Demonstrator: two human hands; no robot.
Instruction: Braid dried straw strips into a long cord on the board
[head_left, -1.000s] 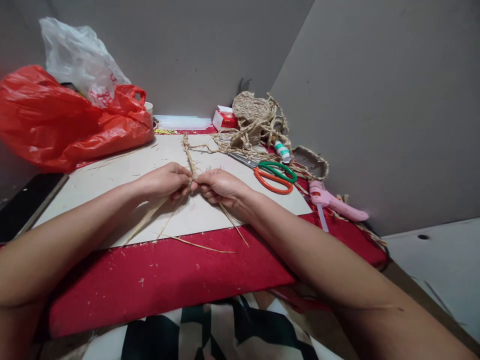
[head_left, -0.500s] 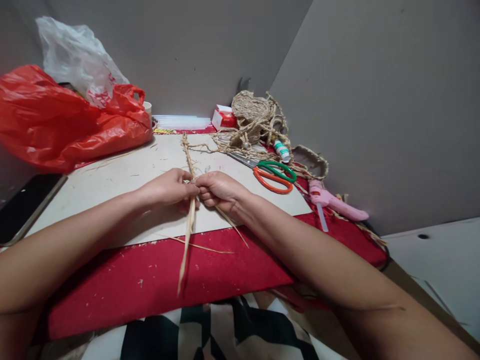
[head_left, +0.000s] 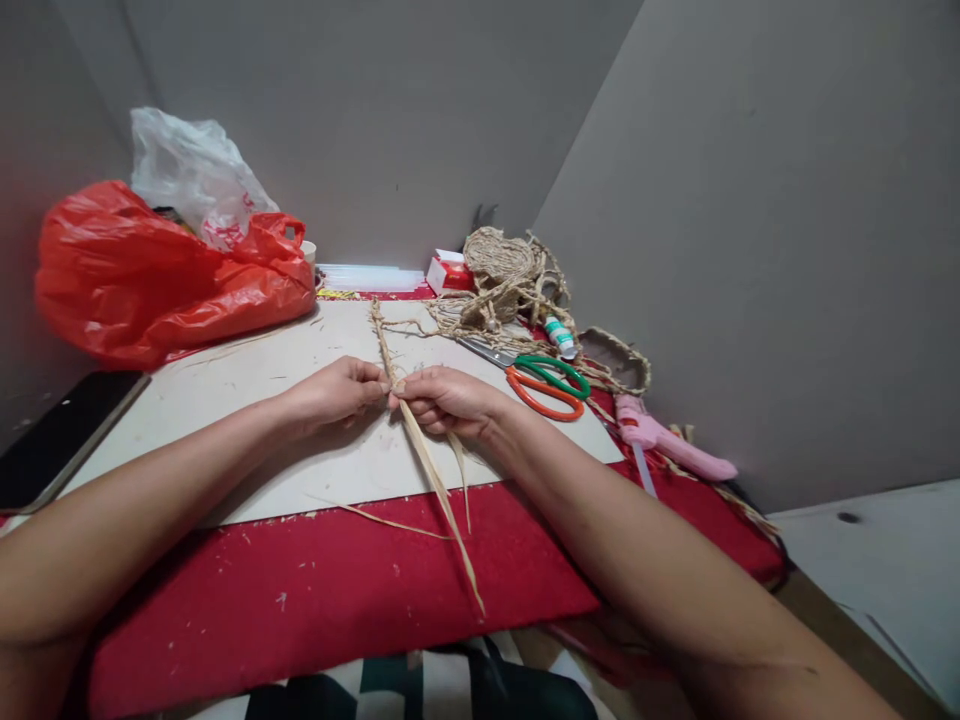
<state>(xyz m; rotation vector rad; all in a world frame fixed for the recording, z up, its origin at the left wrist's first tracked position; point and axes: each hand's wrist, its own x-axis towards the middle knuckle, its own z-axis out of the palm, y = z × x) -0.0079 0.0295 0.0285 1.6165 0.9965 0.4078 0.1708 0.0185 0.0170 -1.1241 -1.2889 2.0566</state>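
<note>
My left hand (head_left: 337, 392) and my right hand (head_left: 444, 398) meet fingertip to fingertip over a pale board (head_left: 247, 385), both pinched on a thin braid of dry straw (head_left: 383, 335). The braided part runs away from my hands toward the back of the board. Loose straw strands (head_left: 442, 495) hang from the pinch toward me, over the red cloth (head_left: 315, 585).
Orange and green scissors (head_left: 546, 382), a pink glue gun (head_left: 664, 440), a small bottle (head_left: 559, 335) and a pile of woven straw cord (head_left: 502, 275) lie at the right. A red plastic bag (head_left: 150, 280) and a white bag (head_left: 199, 175) sit back left. A dark phone (head_left: 64, 435) lies at the left edge.
The long loose strand has swung from my left side to the middle and now to the right. My hands stayed pinched together on the braid. The view tilted upward slightly.
</note>
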